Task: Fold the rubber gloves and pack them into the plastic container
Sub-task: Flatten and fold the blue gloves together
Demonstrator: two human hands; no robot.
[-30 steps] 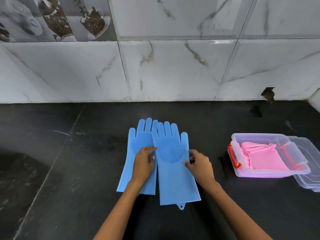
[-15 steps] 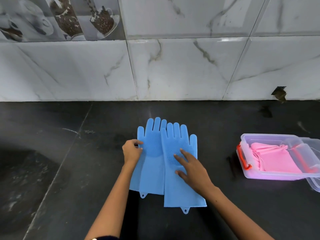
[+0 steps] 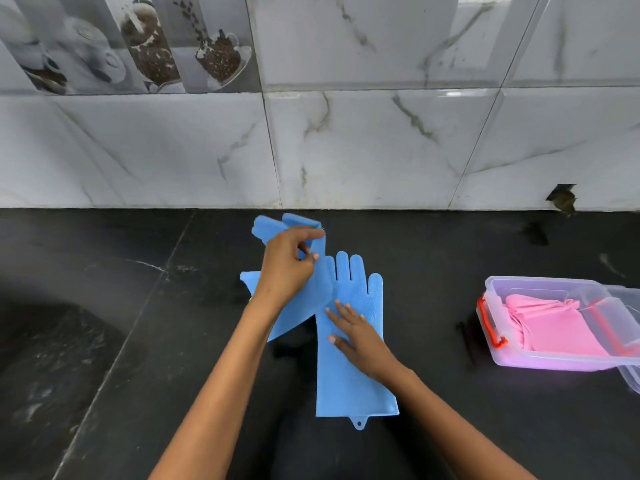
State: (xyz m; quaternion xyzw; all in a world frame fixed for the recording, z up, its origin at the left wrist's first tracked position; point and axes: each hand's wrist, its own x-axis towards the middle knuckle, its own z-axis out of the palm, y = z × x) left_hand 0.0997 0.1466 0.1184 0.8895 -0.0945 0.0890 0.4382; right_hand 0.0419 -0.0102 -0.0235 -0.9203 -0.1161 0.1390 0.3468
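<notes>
On the black counter (image 3: pixel 104 306), left of centre, the left hand (image 3: pixel 287 268) pinches one blue glove (image 3: pixel 294 306) and lifts it, floppy and light. Beside it, the right hand (image 3: pixel 356 336) lies flat, fingers straight, pressing the second glove (image 3: pixel 349 382). Far right, with bare counter between, the open container (image 3: pixel 519 358) holds pink gloves (image 3: pixel 561 330).

- Single head-worn wide-angle view, looking forward and down onto a black counter (image 3: pixel 450 427).
- Faces the marble-tiled wall (image 3: pixel 363 150) behind that counter.
- Sits close above the counter, forearms entering from the near edge.
</notes>
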